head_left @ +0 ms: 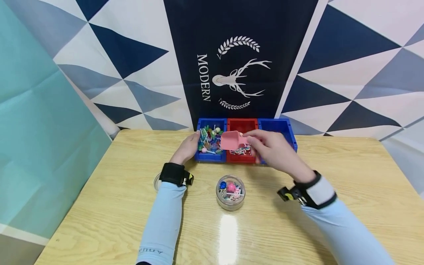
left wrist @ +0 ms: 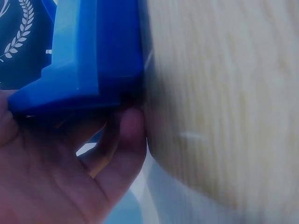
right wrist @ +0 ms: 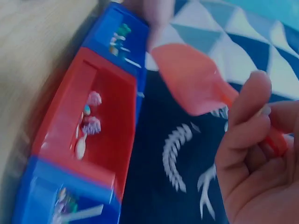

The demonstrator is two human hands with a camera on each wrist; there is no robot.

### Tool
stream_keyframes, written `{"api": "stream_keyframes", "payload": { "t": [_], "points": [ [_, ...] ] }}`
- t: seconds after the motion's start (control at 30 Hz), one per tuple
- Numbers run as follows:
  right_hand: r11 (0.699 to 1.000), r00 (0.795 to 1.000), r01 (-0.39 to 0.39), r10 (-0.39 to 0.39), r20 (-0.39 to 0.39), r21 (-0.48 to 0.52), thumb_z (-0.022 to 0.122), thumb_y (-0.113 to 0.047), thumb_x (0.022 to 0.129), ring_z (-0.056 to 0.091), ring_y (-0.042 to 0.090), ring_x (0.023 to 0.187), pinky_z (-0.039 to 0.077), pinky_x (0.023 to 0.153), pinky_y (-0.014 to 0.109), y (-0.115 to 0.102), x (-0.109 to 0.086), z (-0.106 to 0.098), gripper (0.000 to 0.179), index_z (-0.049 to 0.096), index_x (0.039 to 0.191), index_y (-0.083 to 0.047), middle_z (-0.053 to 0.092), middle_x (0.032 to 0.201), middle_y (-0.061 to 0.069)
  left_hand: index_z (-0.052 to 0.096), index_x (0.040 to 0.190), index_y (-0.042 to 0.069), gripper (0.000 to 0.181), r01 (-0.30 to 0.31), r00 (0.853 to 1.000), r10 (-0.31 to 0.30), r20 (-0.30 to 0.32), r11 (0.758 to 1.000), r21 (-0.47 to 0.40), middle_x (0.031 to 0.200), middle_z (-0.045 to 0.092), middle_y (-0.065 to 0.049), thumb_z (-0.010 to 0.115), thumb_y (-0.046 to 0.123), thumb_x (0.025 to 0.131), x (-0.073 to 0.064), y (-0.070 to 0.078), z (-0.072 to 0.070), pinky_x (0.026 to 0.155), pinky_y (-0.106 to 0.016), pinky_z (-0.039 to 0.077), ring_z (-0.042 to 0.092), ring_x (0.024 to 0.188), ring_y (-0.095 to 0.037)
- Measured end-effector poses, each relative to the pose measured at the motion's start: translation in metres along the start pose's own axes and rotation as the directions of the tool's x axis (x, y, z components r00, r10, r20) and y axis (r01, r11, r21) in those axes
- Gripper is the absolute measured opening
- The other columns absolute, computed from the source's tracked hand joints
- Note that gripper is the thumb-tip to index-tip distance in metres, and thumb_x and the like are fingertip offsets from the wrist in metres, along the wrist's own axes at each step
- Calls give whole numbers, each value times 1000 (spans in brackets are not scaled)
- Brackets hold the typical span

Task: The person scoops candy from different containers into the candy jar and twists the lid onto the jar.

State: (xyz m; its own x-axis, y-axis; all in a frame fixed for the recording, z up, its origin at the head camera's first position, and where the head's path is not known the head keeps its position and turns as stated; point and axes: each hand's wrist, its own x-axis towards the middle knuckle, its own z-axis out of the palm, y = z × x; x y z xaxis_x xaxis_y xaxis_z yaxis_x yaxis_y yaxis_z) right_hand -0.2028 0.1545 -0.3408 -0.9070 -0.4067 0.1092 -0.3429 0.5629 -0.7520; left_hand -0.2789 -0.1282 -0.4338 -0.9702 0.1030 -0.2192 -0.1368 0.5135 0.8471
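Note:
My left hand grips the left side of the left blue bin, its fingers low against the outer wall. Lollipops and wrapped-looking candies fill that bin. With my right hand I hold a pink scoop by its handle, the fingers curled round it. The scoop is raised over the red bin, its flat side overlapping the bin's edge in the head view. Some candies lie on the red bin's floor. Part of the right blue bin is hidden behind my right hand.
A clear round jar with candies and lollipops in it stands in front of the bins on the wooden table. Partly under my left forearm lies a clear round piece. A patterned cloth hangs right behind the bins.

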Motion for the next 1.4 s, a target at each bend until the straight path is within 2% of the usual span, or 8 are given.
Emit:
{"api": "stream_keyframes", "payload": {
  "t": [0.27,0.4,0.57,0.7,0.9,1.03,1.2,1.4],
  "points": [
    [969,996,-42,59,62,-245,63,-25,100,60,20,60,43,51,29,-25,46,41,31,66,122,-4,65,76,6,38,153,6,64,15,1000,-15,-3,1000,-18,150,44,-15,19,49,109,-4,-1,4,116,-48,24,38,139,-30],
    [904,999,-20,32,20,-427,63,-27,100,55,20,55,41,48,29,-34,57,51,24,72,99,-5,60,70,7,39,152,6,62,-1,1000,1,-10,1000,-4,150,44,-15,20,47,109,-4,-1,7,116,-48,25,38,140,-30],
    [815,998,-28,60,36,-578,59,-30,101,55,21,52,46,47,30,-40,69,60,35,66,74,-9,53,60,6,39,152,6,62,-17,1000,17,-15,1000,4,151,43,-14,20,47,109,-2,-2,7,116,-47,26,38,139,-29],
    [771,995,-34,83,46,-636,58,-30,100,56,23,53,51,48,34,-41,75,70,33,67,79,-6,58,64,8,39,152,6,63,-14,1000,14,-18,1000,3,151,43,-15,20,47,109,-1,-3,6,115,-47,26,38,139,-29],
    [731,991,-50,122,57,-681,66,-41,96,62,27,61,55,54,43,-42,77,80,40,72,88,-2,66,75,13,38,153,6,63,-22,999,23,-25,999,36,156,38,-13,19,47,109,-1,-3,3,117,-46,24,31,144,-29],
    [736,970,-65,205,130,-674,63,-35,98,62,25,64,54,53,41,-44,76,84,33,72,86,-5,65,76,10,40,152,7,62,-27,999,28,-31,999,25,154,40,-13,20,46,109,-1,-3,2,116,-46,25,33,143,-29],
    [774,927,-123,313,206,-621,55,-18,100,58,21,60,46,46,32,-38,71,91,21,68,91,-4,61,74,8,36,154,9,61,-30,999,30,-20,999,24,157,36,-11,20,46,109,-3,-2,-1,117,-45,23,29,145,-28],
    [797,934,-129,298,198,-591,51,-21,104,58,22,60,44,44,30,-29,68,95,34,61,121,7,59,72,9,35,155,8,63,-30,999,31,-12,999,30,158,34,-11,20,48,109,-2,-1,-3,118,-45,22,27,146,-29]
  ]
}}
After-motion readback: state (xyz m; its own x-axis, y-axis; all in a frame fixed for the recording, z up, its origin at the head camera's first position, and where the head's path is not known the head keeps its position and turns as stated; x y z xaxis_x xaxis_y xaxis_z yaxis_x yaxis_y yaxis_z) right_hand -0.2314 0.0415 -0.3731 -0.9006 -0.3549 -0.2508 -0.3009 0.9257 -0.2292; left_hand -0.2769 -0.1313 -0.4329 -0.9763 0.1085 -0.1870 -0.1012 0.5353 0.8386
